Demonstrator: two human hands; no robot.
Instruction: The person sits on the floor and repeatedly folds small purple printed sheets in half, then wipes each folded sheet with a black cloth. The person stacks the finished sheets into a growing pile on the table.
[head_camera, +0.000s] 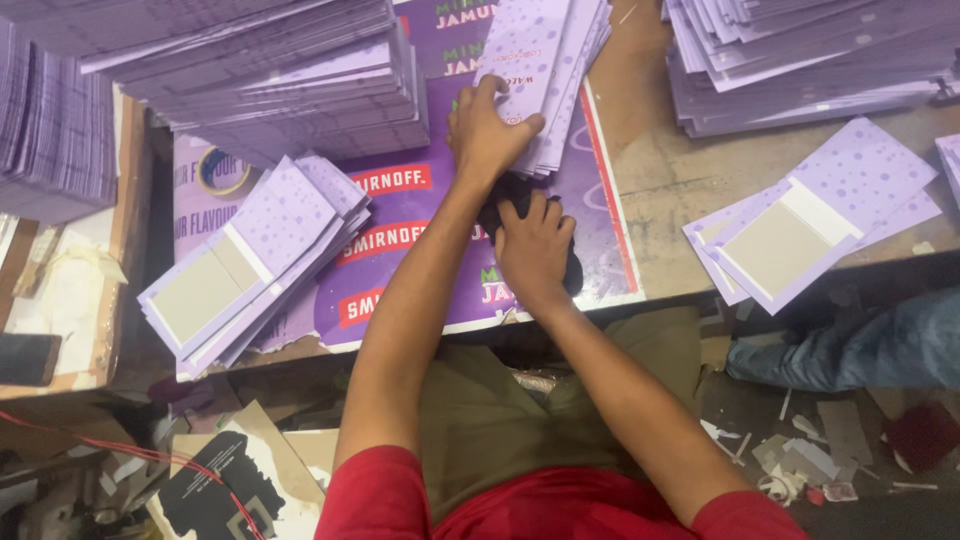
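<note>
While left hand (487, 130) grips lilac cards (540, 70) | right hand (535, 250) flat, hiding dark object (573, 275).

light is soft and even over the purple poster (420, 225), with no strong glare. below the poster, under the table edge, it is dim. picture corners look slightly stretched.
</note>
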